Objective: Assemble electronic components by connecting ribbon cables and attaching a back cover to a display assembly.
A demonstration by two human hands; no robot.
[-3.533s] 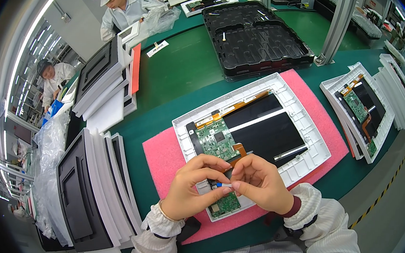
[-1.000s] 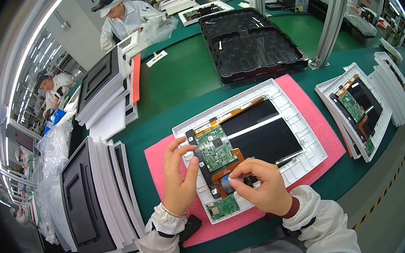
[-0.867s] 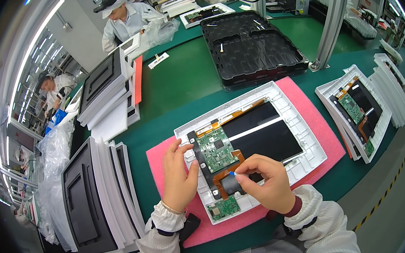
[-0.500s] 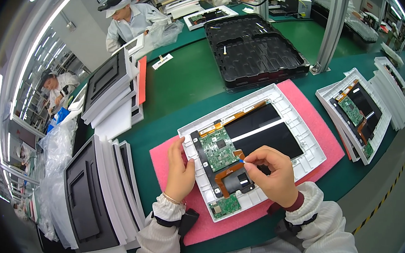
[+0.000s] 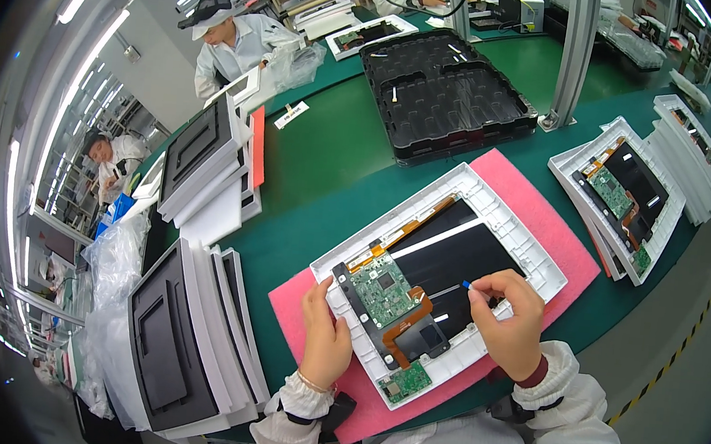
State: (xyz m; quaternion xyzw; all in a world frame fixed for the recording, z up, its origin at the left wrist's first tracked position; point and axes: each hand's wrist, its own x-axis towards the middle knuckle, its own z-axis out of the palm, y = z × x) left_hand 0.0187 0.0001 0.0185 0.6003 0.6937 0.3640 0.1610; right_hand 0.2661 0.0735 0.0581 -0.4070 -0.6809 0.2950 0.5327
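Observation:
A white plastic display housing (image 5: pixel 544 275) lies open side up on a pink foam mat (image 5: pixel 485 167). Inside it are a dark panel (image 5: pixel 479 256), a green circuit board (image 5: pixel 385 285), an orange flex cable (image 5: pixel 407 330) and a smaller green board (image 5: pixel 406 382). My left hand (image 5: pixel 327 334) holds the housing's left edge, fingers along the rim and thumb beside it. Over the panel, my right hand (image 5: pixel 509 320) pinches a small blue tab (image 5: pixel 467 285) between thumb and forefinger. Whether more of that piece sits behind the fingers is hidden.
Stacked black-and-white panels (image 5: pixel 164 336) stand close on the left, with another stack (image 5: pixel 201 153) behind. A black tray (image 5: pixel 443 94) lies at the back. Similar opened housings (image 5: pixel 620 199) are piled at right beside a metal post (image 5: pixel 571 63). A co-worker (image 5: pixel 240 47) works at far left.
My right hand has drawn the blue tab away from the circuit board, up and to the right over the panel. My left hand stays at the housing's edge. The whole view has shifted slightly.

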